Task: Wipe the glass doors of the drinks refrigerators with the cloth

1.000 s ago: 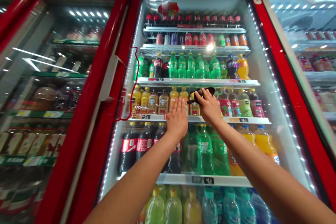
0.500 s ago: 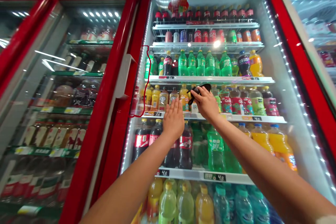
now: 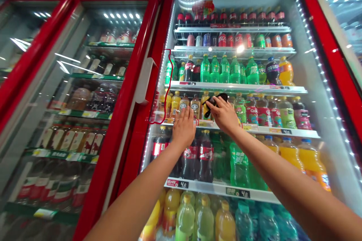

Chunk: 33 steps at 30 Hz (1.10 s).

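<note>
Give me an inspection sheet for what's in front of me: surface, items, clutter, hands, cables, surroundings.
Surface: white shelves behind the middle cooler's glass, with price cards along their edges
Items: a dark object, possibly sunglasses, in the right hand; bottles and cans in rows
Clutter: nothing seen
Hands: left raised flat, fingers extended; right gripping the dark object; contact with the glass cannot be told
Cables: nothing seen
Surroundings: red-framed cooler at left, pale-framed cooler at right
</note>
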### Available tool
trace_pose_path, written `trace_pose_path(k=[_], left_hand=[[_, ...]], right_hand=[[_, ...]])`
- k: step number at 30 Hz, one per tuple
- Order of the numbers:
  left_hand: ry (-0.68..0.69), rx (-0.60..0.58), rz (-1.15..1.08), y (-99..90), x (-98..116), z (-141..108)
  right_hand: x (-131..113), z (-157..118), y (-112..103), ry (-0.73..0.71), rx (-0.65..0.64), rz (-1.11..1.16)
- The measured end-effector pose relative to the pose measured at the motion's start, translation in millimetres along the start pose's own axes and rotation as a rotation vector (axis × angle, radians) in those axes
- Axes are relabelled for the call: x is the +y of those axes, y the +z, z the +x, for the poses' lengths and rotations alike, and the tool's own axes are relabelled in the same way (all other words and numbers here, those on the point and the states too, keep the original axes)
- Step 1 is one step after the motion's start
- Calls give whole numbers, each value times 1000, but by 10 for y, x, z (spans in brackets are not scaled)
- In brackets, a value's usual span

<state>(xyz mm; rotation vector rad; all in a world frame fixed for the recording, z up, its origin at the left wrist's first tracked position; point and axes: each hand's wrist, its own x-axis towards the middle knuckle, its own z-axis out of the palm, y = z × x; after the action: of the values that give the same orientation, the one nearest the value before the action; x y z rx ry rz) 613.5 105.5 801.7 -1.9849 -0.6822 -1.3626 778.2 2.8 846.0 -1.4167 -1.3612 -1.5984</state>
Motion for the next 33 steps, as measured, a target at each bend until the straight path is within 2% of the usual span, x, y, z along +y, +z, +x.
trace_pose_path(k=[2, 4, 6, 8, 11, 13, 15, 17, 19, 22, 26, 29, 31, 33], left_hand=[[-23, 3, -31, -18, -21, 57], [-63, 21, -69, -34, -25, 103], [-75, 37, -104, -33, -2, 115], [-40, 29, -133, -11, 44, 99], [21, -4, -142, 32, 110, 91], [30, -15, -128, 38, 96, 131], [9, -10, -112, 18, 10, 191], [-40, 2, -105, -16, -130, 220], [-103, 30, -99, -32, -277, 175], [-160, 95, -103, 20, -411, -28], [-134, 111, -97, 133, -377, -250], [-99, 63, -54, 103, -341, -146], [-105, 34, -37, 18, -398, 18], [-134, 23, -27, -77, -531, 159]], right_hand=[[-176, 177, 52, 43, 11, -7], [-355, 217, 100, 1, -8, 7], [-448, 117, 129, -112, -47, 48], [-423, -37, 142, -198, -53, 134], [-267, -128, 166, -108, 75, 302], [-210, -16, 213, -1, 169, 395], [-267, 192, 286, 45, 212, 456], [-437, 393, 371, 54, 229, 506], [-658, 492, 439, 38, 225, 532], [-899, 374, 461, -34, 178, 574], [-856, 14, 358, -206, 52, 494], [-761, -8, 296, -164, 21, 406], [-808, 151, 303, -100, 8, 387], [-962, 360, 341, -51, -3, 377]])
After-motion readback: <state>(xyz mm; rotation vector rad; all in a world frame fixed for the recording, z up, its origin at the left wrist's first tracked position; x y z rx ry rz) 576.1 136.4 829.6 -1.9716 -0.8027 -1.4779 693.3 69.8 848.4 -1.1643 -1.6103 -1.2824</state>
